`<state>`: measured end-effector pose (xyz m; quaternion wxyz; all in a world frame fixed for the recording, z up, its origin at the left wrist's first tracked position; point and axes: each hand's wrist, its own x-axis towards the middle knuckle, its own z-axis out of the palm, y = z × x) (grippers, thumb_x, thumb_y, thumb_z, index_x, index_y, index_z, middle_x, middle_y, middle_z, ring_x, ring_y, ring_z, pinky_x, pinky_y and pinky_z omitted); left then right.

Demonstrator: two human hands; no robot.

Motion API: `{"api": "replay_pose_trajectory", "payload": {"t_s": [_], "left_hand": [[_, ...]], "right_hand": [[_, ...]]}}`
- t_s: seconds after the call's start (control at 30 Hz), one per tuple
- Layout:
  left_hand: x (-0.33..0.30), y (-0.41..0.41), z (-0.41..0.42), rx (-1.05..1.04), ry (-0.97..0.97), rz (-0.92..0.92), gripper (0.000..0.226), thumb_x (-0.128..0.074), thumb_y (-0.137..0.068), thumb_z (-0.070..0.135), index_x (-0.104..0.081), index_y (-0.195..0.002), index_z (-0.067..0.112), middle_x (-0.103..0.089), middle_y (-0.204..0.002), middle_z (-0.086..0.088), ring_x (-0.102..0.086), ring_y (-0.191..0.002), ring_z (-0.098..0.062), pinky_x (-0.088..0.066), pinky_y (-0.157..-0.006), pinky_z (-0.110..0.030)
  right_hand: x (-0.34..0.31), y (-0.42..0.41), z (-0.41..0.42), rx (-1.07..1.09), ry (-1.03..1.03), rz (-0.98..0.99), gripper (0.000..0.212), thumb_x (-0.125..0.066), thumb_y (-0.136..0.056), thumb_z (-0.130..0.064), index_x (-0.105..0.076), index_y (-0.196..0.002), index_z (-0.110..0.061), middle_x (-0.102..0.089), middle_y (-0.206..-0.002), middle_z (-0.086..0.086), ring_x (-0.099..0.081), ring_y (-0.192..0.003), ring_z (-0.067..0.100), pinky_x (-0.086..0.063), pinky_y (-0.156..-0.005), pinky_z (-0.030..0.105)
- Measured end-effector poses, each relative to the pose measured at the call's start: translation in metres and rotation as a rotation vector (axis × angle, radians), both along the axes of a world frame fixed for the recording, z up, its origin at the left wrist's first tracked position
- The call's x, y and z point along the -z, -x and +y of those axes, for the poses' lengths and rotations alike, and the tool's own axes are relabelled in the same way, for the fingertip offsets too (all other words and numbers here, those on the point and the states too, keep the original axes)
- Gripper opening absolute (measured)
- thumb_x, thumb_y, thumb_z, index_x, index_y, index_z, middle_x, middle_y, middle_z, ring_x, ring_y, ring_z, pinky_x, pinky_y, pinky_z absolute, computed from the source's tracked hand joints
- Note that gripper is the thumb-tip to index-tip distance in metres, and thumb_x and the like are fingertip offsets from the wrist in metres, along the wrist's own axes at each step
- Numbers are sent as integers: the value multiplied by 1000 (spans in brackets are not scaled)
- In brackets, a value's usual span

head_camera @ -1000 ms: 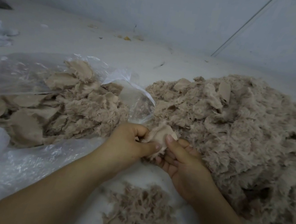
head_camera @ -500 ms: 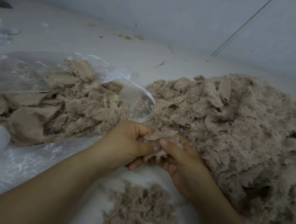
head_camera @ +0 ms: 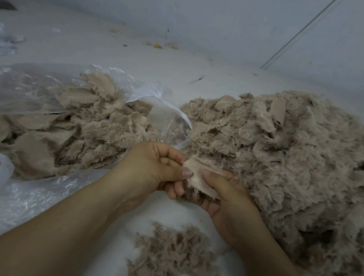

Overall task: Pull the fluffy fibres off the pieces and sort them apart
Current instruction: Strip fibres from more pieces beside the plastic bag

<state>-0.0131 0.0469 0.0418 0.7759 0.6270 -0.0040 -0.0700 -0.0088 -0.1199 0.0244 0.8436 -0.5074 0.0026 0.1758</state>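
Beige fuzzy piece (head_camera: 201, 176) pinched between left hand (head_camera: 159, 170) and right hand (head_camera: 226, 197), both thumbs on top, above small fibre pile (head_camera: 177, 268), beside big heap (head_camera: 300, 180).

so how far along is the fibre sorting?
Early to midway, I'd judge. Done: a small fluff pile lies near the person, and pieces fill the bag on the left. In hand: left hand and right hand both pinch one piece. Left: the big heap on the right, seemingly unsorted.
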Motion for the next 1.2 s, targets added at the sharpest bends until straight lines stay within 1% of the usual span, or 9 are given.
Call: {"api": "replay_pose_trajectory", "payload": {"t_s": [0.13,0.37,0.67,0.77,0.87,0.97,1.07,1.13,1.2], "left_hand": [[1,2,-2,69,-43,2,46,-78,-60,2,-62,-101,-12,-63,-63,-23,-59,-46,-24,-47,-42,-26],[-4,0,7,39,-57,10,36,-76,-59,0,-65,-91,-10,-62,-55,-20,-60,-42,-22,-49,-40,-24],[-10,-4,27,32,-161,-11,15,-64,-78,-19,-65,-81,-5,-60,-58,-19,-56,-39,-22,-44,-37,-23],[-10,-4,23,-10,-247,-55,9,-71,-81,-2,-65,-75,0,-57,-55,-18,-52,-36,-23,-39,-34,-23],[-7,1,9,6,-369,-90,36,-81,-66,33,-67,-86,7,-57,-52,-10,-50,-35,-21,-35,-34,-22],[-4,7,-3,-12,-348,-209,32,-80,-77,16,-63,-104,20,-61,-62,-9,-57,-43,-27,-42,-38,-28],[-1,10,-6,-29,-377,-398,22,-70,-84,-3,-70,-97,15,-63,-73,-6,-64,-52,-29,-50,-44,-32],[-1,7,-2,-144,-576,-617,17,-69,-84,-7,-75,-87,9,-65,-73,4,-63,-59,-12,-50,-54,-23],[-3,1,7,-390,-868,-821,15,-68,-83,-7,-76,-88,5,-65,-78,1,-58,-68,-8,-45,-66,-17]], "right_hand": [[2,1,-2,-68,57,-55,43,-57,-90,-23,-59,-116,12,-65,-86,22,-65,-82,30,-53,-79,38],[3,-1,2,22,37,16,44,-61,-76,-33,-67,-104,1,-68,-83,10,-63,-68,16,-52,-57,24],[5,-2,3,81,-10,74,36,-67,-71,-30,-69,-96,-4,-71,-81,9,-65,-62,16,-52,-51,25],[6,-2,3,79,27,50,44,-67,-72,-30,-67,-108,-4,-73,-88,8,-67,-69,15,-53,-55,25],[4,-1,2,46,43,19,45,-65,-76,-31,-66,-112,-3,-74,-93,8,-70,-75,15,-54,-57,24],[3,2,0,-18,-5,-12,45,-62,-83,-30,-64,-115,2,-74,-92,13,-72,-76,18,-54,-58,24],[3,1,0,-54,-4,-59,45,-60,-87,-29,-63,-115,6,-73,-94,15,-72,-79,20,-55,-61,25],[6,-2,0,-14,11,-48,43,-61,-83,-31,-61,-107,5,-69,-76,7,-66,-62,11,-51,-53,21],[9,-5,0,32,45,-54,32,-61,-78,-36,-64,-85,-5,-49,-54,-2,-47,-45,4,-44,-48,18]]}}
